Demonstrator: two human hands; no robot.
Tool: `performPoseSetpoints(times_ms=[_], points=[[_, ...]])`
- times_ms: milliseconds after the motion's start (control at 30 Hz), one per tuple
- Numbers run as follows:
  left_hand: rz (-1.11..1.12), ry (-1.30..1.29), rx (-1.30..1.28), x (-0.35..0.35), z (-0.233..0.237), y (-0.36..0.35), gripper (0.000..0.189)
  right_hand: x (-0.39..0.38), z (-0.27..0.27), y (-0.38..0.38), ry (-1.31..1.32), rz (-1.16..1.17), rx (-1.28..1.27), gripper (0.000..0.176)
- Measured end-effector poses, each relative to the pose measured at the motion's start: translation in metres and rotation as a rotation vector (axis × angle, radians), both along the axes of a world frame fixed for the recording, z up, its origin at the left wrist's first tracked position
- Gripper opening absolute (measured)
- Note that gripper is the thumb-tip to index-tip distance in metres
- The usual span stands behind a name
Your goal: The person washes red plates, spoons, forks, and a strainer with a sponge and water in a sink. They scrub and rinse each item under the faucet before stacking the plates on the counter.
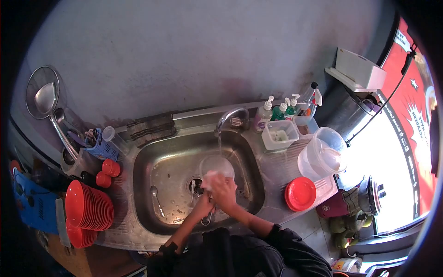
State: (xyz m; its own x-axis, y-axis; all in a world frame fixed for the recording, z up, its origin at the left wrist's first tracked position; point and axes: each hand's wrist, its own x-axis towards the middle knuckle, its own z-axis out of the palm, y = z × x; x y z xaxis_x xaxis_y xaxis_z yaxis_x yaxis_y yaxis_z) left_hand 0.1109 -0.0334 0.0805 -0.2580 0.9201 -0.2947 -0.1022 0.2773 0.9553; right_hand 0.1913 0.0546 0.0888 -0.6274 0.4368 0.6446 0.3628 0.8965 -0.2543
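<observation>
Water runs from the curved faucet [229, 119] into the steel sink [161, 152]. Under the stream is a round, clear container [217, 164], partly covered by my hands. My right hand [222, 190] lies over something whitish, its fingers blurred together. Lower and to the left, my left hand [204, 204] is closed around a metal utensil [207, 218], whose looped end shows below it. A spoon [157, 201] lies in the sink on the left, and another utensil [192, 190] rests by the drain.
Stacked red bowls [90, 205] and a blue basket [102, 147] of utensils stand left. On the right are soap bottles [264, 114], a white tub [280, 136], a clear bucket [320, 154] and red plates [300, 194]. A strainer [42, 92] hangs at upper left.
</observation>
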Motion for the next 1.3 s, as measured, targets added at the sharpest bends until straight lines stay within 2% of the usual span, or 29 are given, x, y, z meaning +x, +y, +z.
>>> performPoseSetpoints(times_ms=[67,133,200,267,333,400,467,533,567,633,667,733,767,800,867,900,967,1000,1067,1133,1200,1233,1300], points=[[-0.166,0.213,0.114,0.003,0.005,-0.001,0.022,-0.003,0.024,-0.001,-0.086,0.006,-0.018,0.029],[-0.145,0.203,0.111,0.004,0.012,-0.003,0.022,-0.011,0.045,0.009,-0.169,0.017,-0.033,0.029],[-0.130,0.193,0.109,0.003,0.012,-0.006,0.023,-0.018,0.060,0.024,-0.173,-0.089,-0.020,0.027],[-0.186,0.354,-0.009,0.002,0.006,-0.012,0.024,-0.018,0.046,0.055,-0.218,-0.149,-0.100,0.025],[-0.184,0.321,0.010,0.003,0.009,-0.018,0.022,-0.012,0.021,0.084,-0.260,-0.210,-0.185,0.023],[-0.183,0.284,0.025,0.002,0.016,-0.022,0.021,-0.002,-0.002,0.102,-0.160,-0.040,-0.134,0.019],[-0.162,0.248,0.025,0.006,0.021,-0.020,0.021,0.004,0.020,0.073,-0.122,-0.115,-0.115,0.016],[-0.138,0.217,0.031,0.008,0.010,-0.016,0.021,0.006,0.026,0.051,-0.312,0.089,0.044,0.015],[-0.118,0.196,0.028,0.009,0.003,-0.017,0.021,0.008,0.032,0.041,-0.313,0.086,0.041,0.015],[-0.160,0.262,0.001,0.009,-0.006,-0.017,0.022,0.009,0.048,0.024,-0.141,0.159,0.084,0.017],[-0.199,0.327,-0.026,0.008,-0.009,-0.018,0.022,0.006,0.042,0.032,-0.138,0.157,0.081,0.017],[-0.205,0.389,-0.031,0.008,0.005,-0.020,0.022,-0.004,0.030,0.063,-0.224,0.062,0.035,0.017],[-0.206,0.449,-0.027,0.008,0.012,-0.020,0.023,-0.002,0.035,0.077,-0.230,0.057,0.168,0.018],[-0.201,0.452,-0.025,0.008,0.014,-0.020,0.023,-0.004,0.033,0.078,-0.226,0.061,0.172,0.018],[-0.192,0.507,-0.089,0.004,0.019,-0.020,0.024,-0.009,0.028,0.077,-0.116,-0.167,-0.052,0.022],[-0.193,0.510,-0.088,0.003,0.021,-0.020,0.024,-0.009,0.039,0.067,-0.113,-0.168,-0.051,0.022],[-0.156,0.596,0.006,0.001,0.023,-0.021,0.022,-0.003,0.056,0.040,-0.158,0.059,0.041,0.031],[-0.160,0.593,0.002,0.003,0.021,-0.021,0.022,0.001,0.055,0.030,-0.161,0.057,0.036,0.031],[-0.164,0.441,-0.022,0.004,0.019,-0.017,0.022,0.006,0.052,0.017,-0.120,0.293,0.220,0.029],[-0.165,0.463,-0.042,0.002,0.027,-0.015,0.022,0.006,0.053,0.030,-0.161,0.221,0.127,0.030],[-0.156,0.479,-0.063,0.002,0.027,-0.016,0.022,0.002,0.035,0.054,-0.074,-0.016,-0.020,0.030],[-0.150,0.415,-0.053,-0.002,0.021,-0.018,0.022,0.004,0.027,0.065,-0.074,-0.010,-0.016,0.030],[-0.146,0.362,-0.042,-0.005,0.017,-0.022,0.023,0.004,0.019,0.081,0.299,0.030,-0.632,0.023]])
